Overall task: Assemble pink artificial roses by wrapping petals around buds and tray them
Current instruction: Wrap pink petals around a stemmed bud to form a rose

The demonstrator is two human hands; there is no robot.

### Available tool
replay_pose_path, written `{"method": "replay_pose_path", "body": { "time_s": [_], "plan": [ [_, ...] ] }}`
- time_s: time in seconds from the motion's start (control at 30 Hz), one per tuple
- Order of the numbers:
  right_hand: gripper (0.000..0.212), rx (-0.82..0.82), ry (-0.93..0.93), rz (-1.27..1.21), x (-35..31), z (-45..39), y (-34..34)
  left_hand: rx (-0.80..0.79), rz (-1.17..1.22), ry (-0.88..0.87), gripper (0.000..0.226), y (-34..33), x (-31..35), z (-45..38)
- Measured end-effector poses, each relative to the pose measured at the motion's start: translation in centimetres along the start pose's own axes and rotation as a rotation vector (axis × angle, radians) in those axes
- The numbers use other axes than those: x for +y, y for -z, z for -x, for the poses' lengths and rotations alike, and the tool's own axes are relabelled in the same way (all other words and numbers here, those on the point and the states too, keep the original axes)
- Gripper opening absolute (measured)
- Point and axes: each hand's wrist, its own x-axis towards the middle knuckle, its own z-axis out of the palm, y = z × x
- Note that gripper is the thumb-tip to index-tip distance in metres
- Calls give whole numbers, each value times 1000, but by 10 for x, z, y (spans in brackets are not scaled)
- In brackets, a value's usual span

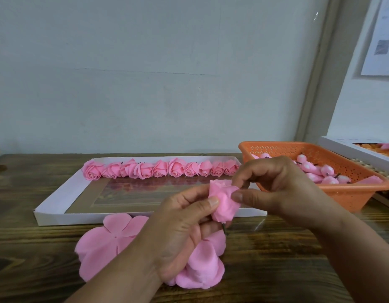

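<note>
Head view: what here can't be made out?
- Bud inside the half-made rose: wrapped in petals; the left hand and right hand grip it.
- Petal stack: its right part lies under the left hand.
- White tray: near right rim behind the hands.
- Orange basket: its near wall hides part of the contents.
- Wall paper: cut by the frame edge, print too small.

Ten finished roses point(160, 171) in one tray point(58, 206). One half-wrapped rose point(224, 202) in two hands. One basket point(350, 193) of buds, too heaped to count.
</note>
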Motion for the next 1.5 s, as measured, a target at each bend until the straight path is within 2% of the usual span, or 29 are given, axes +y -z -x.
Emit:
{"method": "replay_pose_path", "body": {
  "time_s": [0.1, 0.33, 0.5, 0.67, 0.8, 0.9, 0.97, 1.13, 1.33, 1.43, 1.5],
  "plan": [
    [7, 21, -21, -91, 1, -1, -2, -22, 33, 10, 32, 0, 1, 0],
    [4, -8, -15, -45, 2, -1, -4, 13, 13, -4, 34, 4, 1, -2],
    [20, 76, -16, -74, 3, -2, -10, -12, -48, -12, 37, 4, 3, -1],
    [22, 126, -47, -111, 0, -3, -16, -40, -17, -11, 31, 2, 5, 1],
    [21, 169, -61, -57, -1, -3, -18, -25, -6, -10, 30, 3, 4, 0],
    [10, 141, -100, -68, -2, -3, -14, -2, 2, -7, 32, 5, 4, 0],
    [19, 156, -112, -66, -2, -3, -14, 4, -6, -9, 32, 6, 4, 0],
    [20, 271, -66, 46, -1, -4, -26, 39, 20, -29, 30, 8, 5, -3],
    [16, 284, -51, -277, -2, -6, -22, -20, 184, -12, 27, 7, 8, -3],
    [6, 334, -70, -287, -2, -5, -23, -41, 241, 10, 27, 7, 9, -2],
    [6, 332, -79, -273, -5, -4, -24, -42, 274, 34, 22, 8, 10, -2]
  ]
}}
